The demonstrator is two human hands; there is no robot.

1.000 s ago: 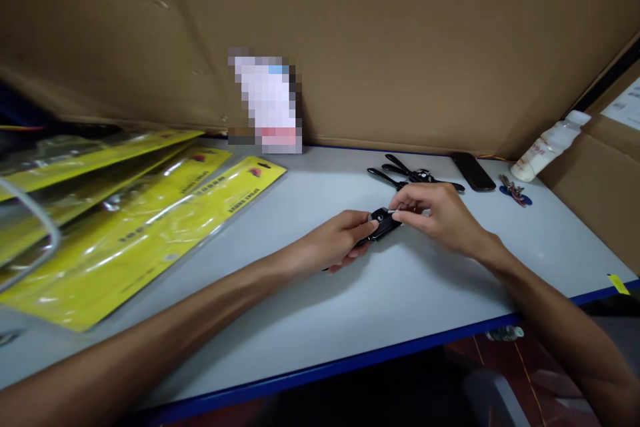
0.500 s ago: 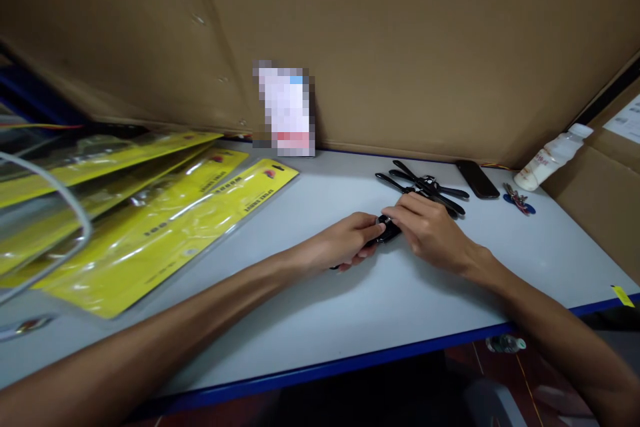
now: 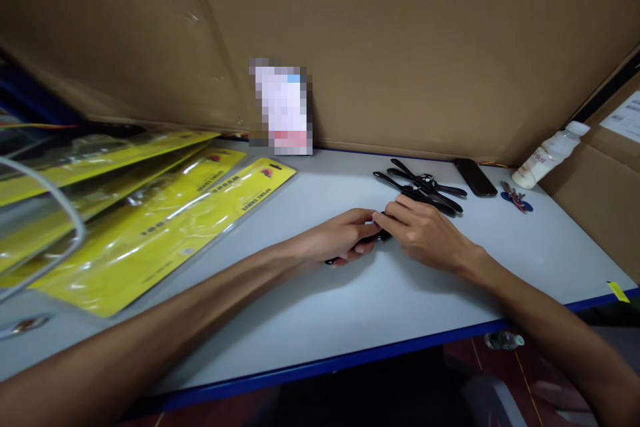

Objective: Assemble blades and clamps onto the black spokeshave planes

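Note:
My left hand (image 3: 345, 237) is closed around the handle of a black spokeshave (image 3: 383, 235) held just above the table. The handle's tip sticks out below the fingers. My right hand (image 3: 423, 230) is closed at the spokeshave's middle and far side, its thumb and forefinger close to the left thumb. Both hands hide most of the tool, and any small part between the fingertips cannot be made out. Just beyond the right hand, more black spokeshaves (image 3: 440, 199) lie crossed in a pile.
Yellow blister packages (image 3: 165, 240) marked with spoke shave lettering overlap on the left, near a white cable (image 3: 75, 213). At the back right lie a black phone (image 3: 476, 178), keys (image 3: 517, 199) and a bottle (image 3: 550, 157). Cardboard walls (image 3: 400, 47) bound the table (image 3: 280, 333).
My right fingers have shifted left over the spokeshave's middle, closer to my left thumb, covering more of it. The whole view has moved slightly.

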